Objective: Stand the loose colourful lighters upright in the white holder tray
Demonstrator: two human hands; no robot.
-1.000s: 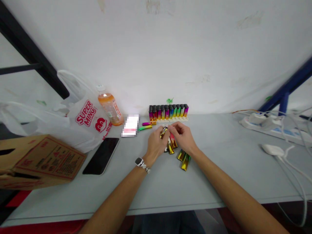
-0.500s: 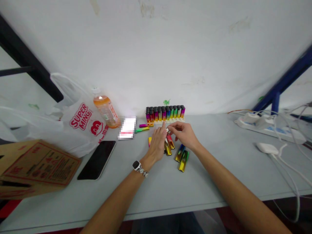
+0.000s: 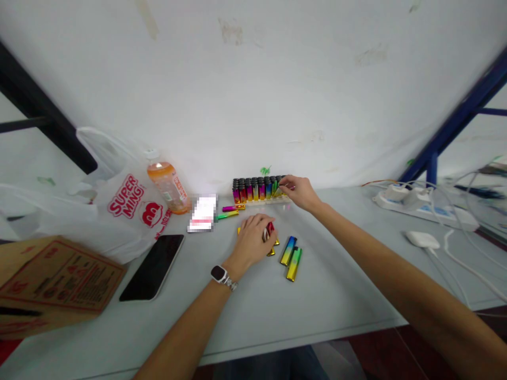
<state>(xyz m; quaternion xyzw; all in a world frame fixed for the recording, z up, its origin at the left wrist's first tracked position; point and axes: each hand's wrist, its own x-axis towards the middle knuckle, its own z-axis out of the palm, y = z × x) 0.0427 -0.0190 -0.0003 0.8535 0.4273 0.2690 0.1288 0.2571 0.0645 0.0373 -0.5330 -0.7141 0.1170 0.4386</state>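
Note:
Several shiny two-tone lighters [image 3: 255, 191] with black tops stand upright in rows in a pale rack [image 3: 269, 201] by the wall. At the rack's right end, my right hand [image 3: 301, 193] pinches what looks like a green-yellow lighter [image 3: 276, 190], its lower part among the others. My left hand [image 3: 252, 238] rests on the table with fingers curled over a red-gold lighter [image 3: 271, 229] and others partly hidden beneath. A blue-gold lighter [image 3: 288, 251] and a green-gold lighter [image 3: 294, 265] lie side by side to its right.
Left of the rack lie a purple-gold lighter [image 3: 233, 208] and a green-yellow lighter [image 3: 227, 215]. Further left are a blurred white item [image 3: 203, 212], orange bottle [image 3: 168, 184], black phone [image 3: 152, 269], plastic bag [image 3: 119, 227] and cardboard box [image 3: 67, 285]. A power strip [image 3: 428, 210] and cables lie right.
My right hand has moved away from my left hand and up to the rack's right end. My left hand has turned down and curled over the lighters. The view has shifted slightly.

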